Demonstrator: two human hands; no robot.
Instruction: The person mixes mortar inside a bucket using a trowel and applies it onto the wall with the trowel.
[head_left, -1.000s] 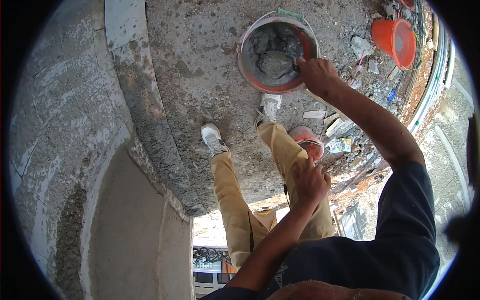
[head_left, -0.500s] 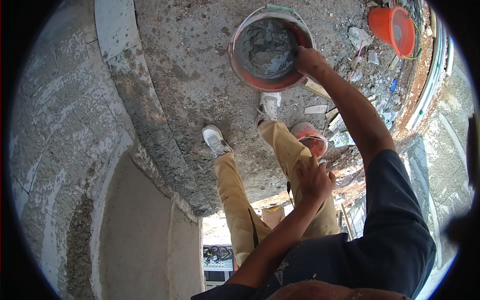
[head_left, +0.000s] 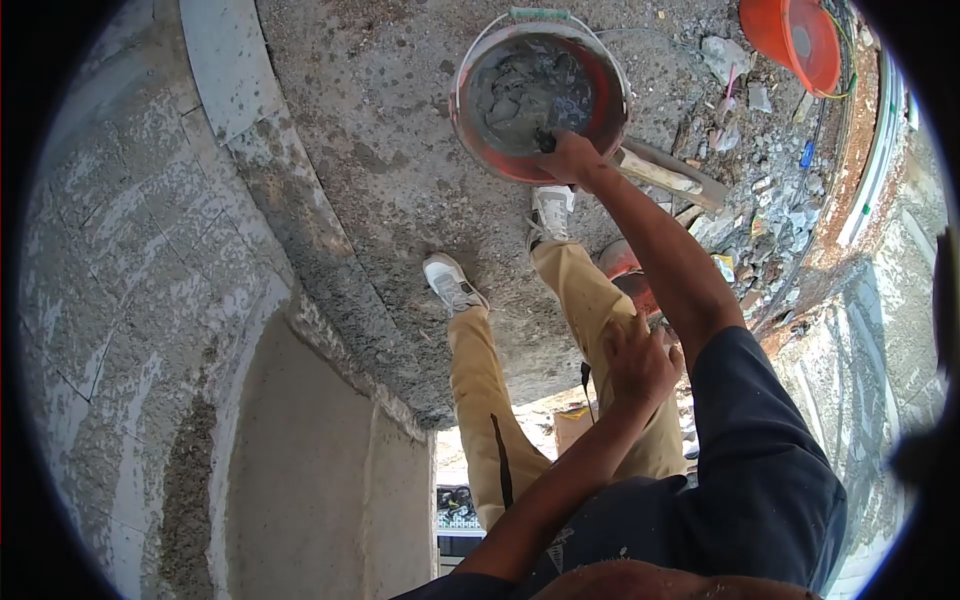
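My right hand (head_left: pixel 574 160) is closed at the near rim of a large red bucket (head_left: pixel 482 158). A small dark thing (head_left: pixel 545 140) shows at its fingers, but I cannot make out what it is. Wet grey mortar (head_left: pixel 525 95) lies in the bucket, and its wire handle with a green grip (head_left: pixel 540 14) rests at the far side. My left hand (head_left: pixel 645 362) is over my right thigh, its fingers loosely bent and apart, with nothing visible in them. Just right of the bucket is a flat tool with a wooden handle (head_left: pixel 660 174), partly behind my right forearm.
A smaller red bucket (head_left: pixel 622 262) stands beside my right leg, partly hidden by my arm. An orange bucket (head_left: pixel 795 45) lies tipped at the upper right. Rubble and litter (head_left: pixel 775 225) spread along the right. A low concrete ledge (head_left: pixel 300 215) curves along the left.
My right hand has moved left and down, along the bucket's near rim. The wooden-handled tool shows more fully now. My left hand's fingers are more bent. The view has shifted slightly.
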